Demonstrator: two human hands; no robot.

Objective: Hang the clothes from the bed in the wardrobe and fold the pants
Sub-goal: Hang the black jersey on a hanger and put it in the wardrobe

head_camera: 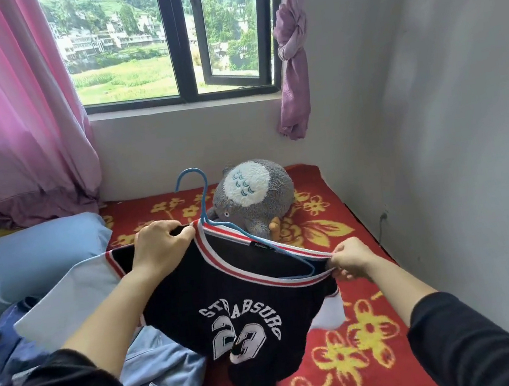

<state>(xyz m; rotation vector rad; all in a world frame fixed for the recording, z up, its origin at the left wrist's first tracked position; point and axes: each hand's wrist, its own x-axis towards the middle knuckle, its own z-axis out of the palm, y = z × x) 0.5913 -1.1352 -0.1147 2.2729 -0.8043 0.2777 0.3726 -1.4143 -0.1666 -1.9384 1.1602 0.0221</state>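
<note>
Head view shows both hands busy with one garment: a dark jersey [229, 301] with a striped collar and the number 23, held up over the bed [351, 359]. One blue hanger [207, 219] is threaded into its neck, the hook standing up above the collar toward the window [172, 37] and one arm of the wire showing inside the right side of the neckline.

The left hand [159, 248] has its grip closed over the left shoulder of the jersey, fingers curled over the collar edge. The right hand [351, 261] pinches the right end of the collar between thumb and fingers, drawing it outward.

The step in hand looks like seating the jersey on the hanger, the first half of hanging it. The right end of the hanger seems not yet under the shoulder seam, so the next move likely calls for pulling that collar end over the wire tip, then freeing one hand for the hook. The wardrobe is not in sight.

Count: one jersey, one hanger, two hands. At lower left lies one pale denim piece [162, 385] with a pocket, partly under the jersey; whether it is the pants I cannot tell. A dark blue heap [9, 345] beside it is too bunched to count. One plush toy [253, 196] and one blue pillow [26, 254] rest near the head of the bed.
</note>
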